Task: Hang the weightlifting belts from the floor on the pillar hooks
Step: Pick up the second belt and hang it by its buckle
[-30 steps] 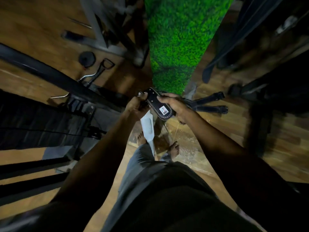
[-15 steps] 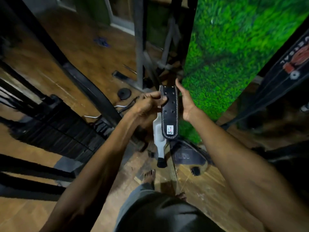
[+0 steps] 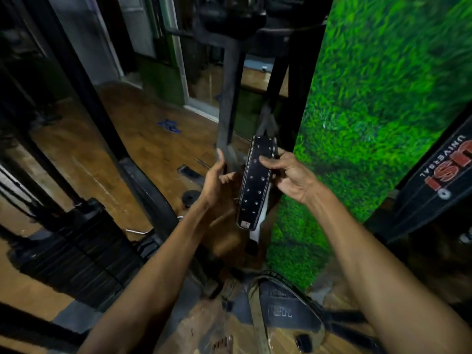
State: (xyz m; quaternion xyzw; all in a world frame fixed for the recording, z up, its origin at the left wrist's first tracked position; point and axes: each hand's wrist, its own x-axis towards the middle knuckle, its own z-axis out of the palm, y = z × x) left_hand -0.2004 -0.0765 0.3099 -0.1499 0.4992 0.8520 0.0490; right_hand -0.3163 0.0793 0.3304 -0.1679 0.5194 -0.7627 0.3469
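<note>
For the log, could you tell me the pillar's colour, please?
Green, grass-like covering on the pillar, clearest in the head view.

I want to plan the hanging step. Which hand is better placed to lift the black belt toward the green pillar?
Right, probably. The right hand already grips the black belt and is beside the green pillar. The left hand is open on the far side.

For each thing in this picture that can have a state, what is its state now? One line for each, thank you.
Black studded belt: lifted off the floor, hanging lengthwise, not on a hook.
Right hand: grips the belt's upper part.
Left hand: open beside the belt; whether it touches cannot be told.
Second belt: lying on the floor by the green pillar.
</note>
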